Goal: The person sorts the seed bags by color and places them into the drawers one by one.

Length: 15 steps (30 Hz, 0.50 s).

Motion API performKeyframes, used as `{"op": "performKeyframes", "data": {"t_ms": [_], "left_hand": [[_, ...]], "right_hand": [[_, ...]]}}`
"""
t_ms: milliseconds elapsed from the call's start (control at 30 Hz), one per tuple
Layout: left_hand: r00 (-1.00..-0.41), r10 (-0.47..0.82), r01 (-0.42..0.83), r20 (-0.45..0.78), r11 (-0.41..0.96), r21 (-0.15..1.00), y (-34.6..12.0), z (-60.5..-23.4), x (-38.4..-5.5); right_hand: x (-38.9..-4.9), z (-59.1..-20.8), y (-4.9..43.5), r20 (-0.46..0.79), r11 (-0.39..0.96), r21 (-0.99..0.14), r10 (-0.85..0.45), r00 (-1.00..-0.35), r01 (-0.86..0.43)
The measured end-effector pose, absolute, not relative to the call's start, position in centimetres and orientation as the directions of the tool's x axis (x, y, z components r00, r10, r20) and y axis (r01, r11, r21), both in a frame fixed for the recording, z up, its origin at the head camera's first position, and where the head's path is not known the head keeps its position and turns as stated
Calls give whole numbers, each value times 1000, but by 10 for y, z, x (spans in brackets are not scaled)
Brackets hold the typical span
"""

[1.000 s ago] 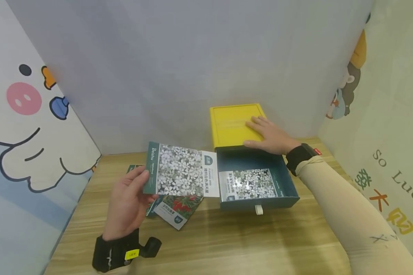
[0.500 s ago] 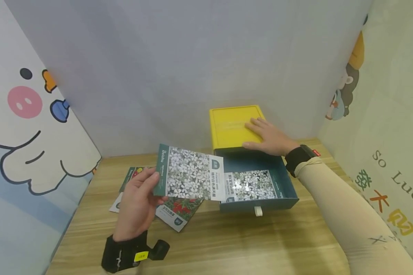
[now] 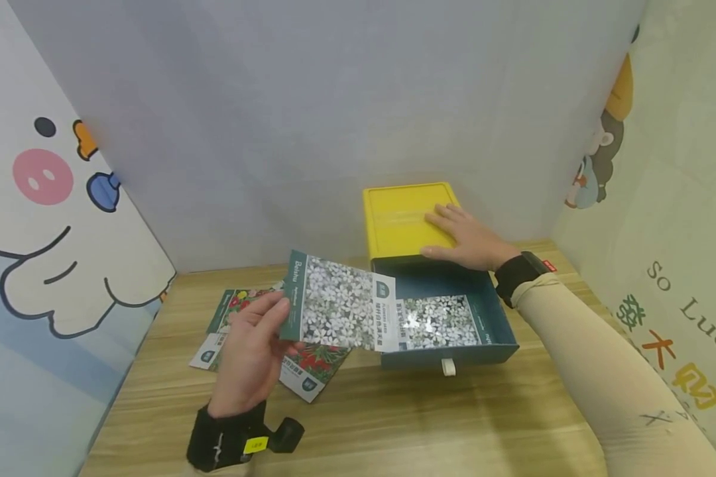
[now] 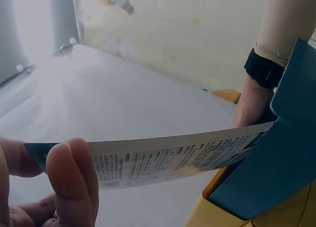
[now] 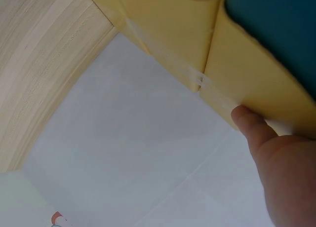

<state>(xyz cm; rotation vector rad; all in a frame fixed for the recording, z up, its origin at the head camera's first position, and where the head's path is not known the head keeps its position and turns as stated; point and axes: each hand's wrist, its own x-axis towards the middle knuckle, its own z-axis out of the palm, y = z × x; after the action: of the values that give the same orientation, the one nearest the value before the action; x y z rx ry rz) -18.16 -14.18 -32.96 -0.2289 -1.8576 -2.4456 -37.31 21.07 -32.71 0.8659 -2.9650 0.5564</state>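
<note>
My left hand [image 3: 252, 361] pinches a flower seed packet [image 3: 341, 305] by its green end, between thumb and fingers. The packet shows white blossoms and is tilted, its far end over the left side of a dark teal drawer [image 3: 483, 354]. In the left wrist view the printed back of the packet [image 4: 163, 160] is visible. Another white-flower packet [image 3: 447, 321] lies in the drawer. My right hand [image 3: 476, 240] rests with spread fingers on top of the yellow box [image 3: 388, 232], from which the drawer is pulled out.
More seed packets with red flowers [image 3: 313, 368] lie on the wooden table [image 3: 394, 424], partly behind my left hand. A white pull tab [image 3: 449, 367] hangs on the drawer front. A grey wall [image 3: 262, 132] stands behind, and printed panels flank both sides.
My left hand has carried the packet to the right and slightly downward, so it overlaps the drawer's left edge. More of the packets on the table show. My right hand stays on the box.
</note>
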Motion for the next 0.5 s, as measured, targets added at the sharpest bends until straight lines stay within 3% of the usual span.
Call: {"op": "performKeyframes", "data": {"t_ms": [500], "left_hand": [[-972,124,155,199,-300,941,-120,-335,-191]], "right_hand": [[-373,-327,211,104,781,-336,-525,-845,-527]]}}
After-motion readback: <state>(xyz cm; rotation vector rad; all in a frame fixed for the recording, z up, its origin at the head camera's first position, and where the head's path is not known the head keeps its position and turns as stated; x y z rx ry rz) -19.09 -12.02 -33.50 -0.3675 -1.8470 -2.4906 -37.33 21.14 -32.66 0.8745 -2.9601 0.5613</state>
